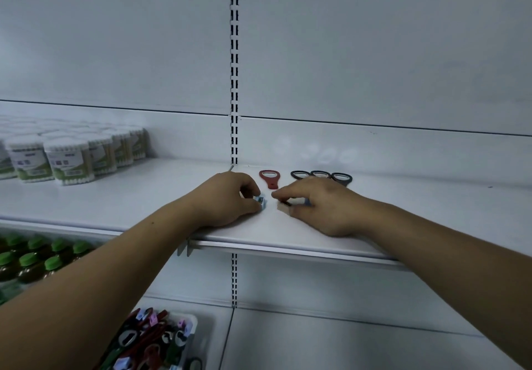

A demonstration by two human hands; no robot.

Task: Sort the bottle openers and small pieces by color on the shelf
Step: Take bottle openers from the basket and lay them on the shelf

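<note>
White shelf (403,211): flat painted metal board at chest height, pale back panel behind it, a slotted upright (234,82) splitting the bays
Left hand (230,200): rests on the near middle of the shelf, thumb and fingers pinching a small blue piece (261,200) that sits on the board
Right hand (319,205): just right of the left hand, fingers curled down over a pale beige piece (283,207) and apparently gripping it; a bluish bit shows under the same fingers, too hidden to name
Red bottle opener (269,178): lies just beyond the gap between the two hands, long axis running near to far, loop at the far end
Black bottle openers (299,174): three side by side to the right of the red one, loops far, handles hidden behind the right hand
Key relation: both small pieces sit on the near side of the opener row; the left hand is nearer the red opener, the right hand nearer the black ones
Step, as I judge it: placing small pieces in front of their colour groups; sorting looks early
Tray (193,319): on the lower shelf, near left, holding mixed openers and small pieces
Surroundings: cotton swab tubs (69,159) far left on the same shelf, green-capped bottles (37,257) below them
</note>
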